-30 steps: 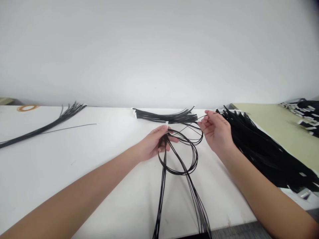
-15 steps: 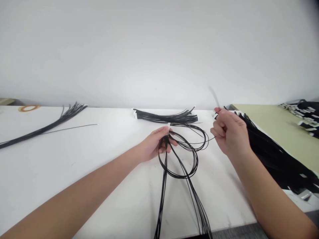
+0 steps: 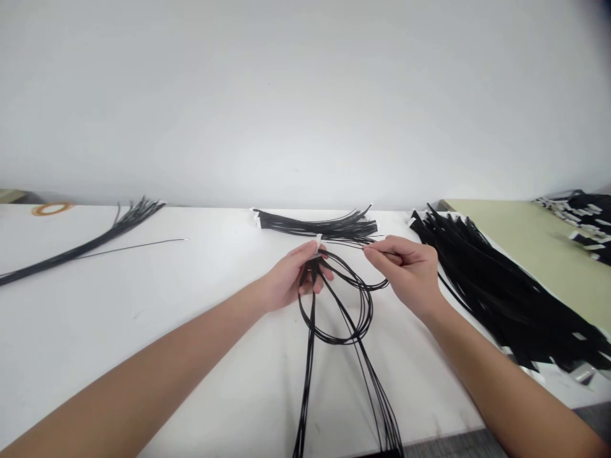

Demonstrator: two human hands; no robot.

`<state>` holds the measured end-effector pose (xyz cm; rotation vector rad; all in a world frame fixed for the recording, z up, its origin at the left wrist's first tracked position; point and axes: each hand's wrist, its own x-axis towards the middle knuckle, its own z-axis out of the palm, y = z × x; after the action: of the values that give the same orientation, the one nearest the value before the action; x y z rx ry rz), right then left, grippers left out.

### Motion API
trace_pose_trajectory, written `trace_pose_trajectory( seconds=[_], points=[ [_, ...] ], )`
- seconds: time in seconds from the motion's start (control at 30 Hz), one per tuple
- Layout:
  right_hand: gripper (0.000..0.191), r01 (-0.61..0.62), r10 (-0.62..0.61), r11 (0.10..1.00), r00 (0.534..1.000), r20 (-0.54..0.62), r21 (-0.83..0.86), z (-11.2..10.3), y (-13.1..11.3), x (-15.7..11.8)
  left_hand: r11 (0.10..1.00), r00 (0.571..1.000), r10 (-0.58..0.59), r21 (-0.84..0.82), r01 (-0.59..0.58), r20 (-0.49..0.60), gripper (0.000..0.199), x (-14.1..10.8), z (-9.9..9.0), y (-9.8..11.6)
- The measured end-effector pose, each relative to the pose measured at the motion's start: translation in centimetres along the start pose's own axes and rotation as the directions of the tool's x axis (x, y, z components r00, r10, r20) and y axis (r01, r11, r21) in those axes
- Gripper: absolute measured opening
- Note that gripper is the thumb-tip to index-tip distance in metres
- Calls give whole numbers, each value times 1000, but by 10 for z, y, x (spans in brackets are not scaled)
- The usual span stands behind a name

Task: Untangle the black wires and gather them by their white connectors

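Observation:
My left hand (image 3: 298, 273) is closed around a white connector (image 3: 319, 240) with several thin black wires (image 3: 335, 334) running from it. Some of these wires loop round below the hand; others hang down past the bottom of the view. To the right, my right hand (image 3: 405, 267) pinches a thin black wire (image 3: 351, 245) between thumb and forefinger, level with the connector. The wire's tip is too fine to make out. Just behind the hands lies a short bundle of black wires (image 3: 315, 224) with white ends.
A large pile of black wires (image 3: 501, 286) with white ends covers the table's right side. Another bundle (image 3: 95, 245) and one single wire (image 3: 133, 247) lie at left, near an orange ring (image 3: 51, 208). More wire bundles (image 3: 582, 216) rest on a pale green surface (image 3: 515, 222).
My right hand has come left and down, from above the pile to beside the connector, and its fingers now pinch the wire near it. The left hand has barely moved.

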<state>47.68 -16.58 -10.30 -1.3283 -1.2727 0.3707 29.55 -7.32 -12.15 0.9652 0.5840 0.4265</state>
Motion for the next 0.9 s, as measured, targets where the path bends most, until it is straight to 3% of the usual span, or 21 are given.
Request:
trace_pose_trajectory(
  seconds=[0.57,0.9],
  points=[
    [3,23,-23,999,1000,-6,-29,2,3,-2,1000,999,-19,3,19,35,33,-2,2,3],
    [5,59,-61,988,998,-9,-139,3,1,-2,1000,999,-7,-1,7,48,32,-1,1,2]
  ],
)
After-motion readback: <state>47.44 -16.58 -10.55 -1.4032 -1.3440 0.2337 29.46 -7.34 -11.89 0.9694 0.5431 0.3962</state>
